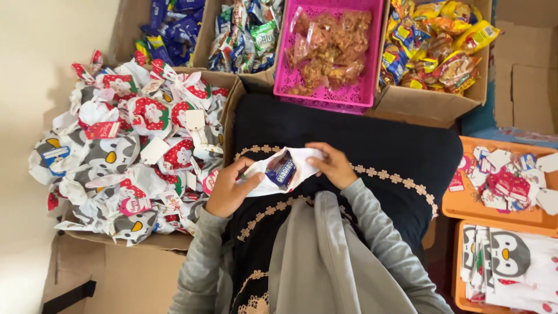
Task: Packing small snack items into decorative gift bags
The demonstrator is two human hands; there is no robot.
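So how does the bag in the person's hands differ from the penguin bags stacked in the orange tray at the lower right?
The bag in the hands is spread open, with a blue snack packet showing in its mouth; the penguin bags lie flat and stacked. The held bag is gripped by the left hand and right hand over the lap; the stacked ones rest in the orange tray, untouched. Both are white.

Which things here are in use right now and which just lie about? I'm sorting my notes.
In use: left hand, right hand, white bag held open, blue snack packet inside it.
Lying about: pink basket, pile of filled bags, orange tray.
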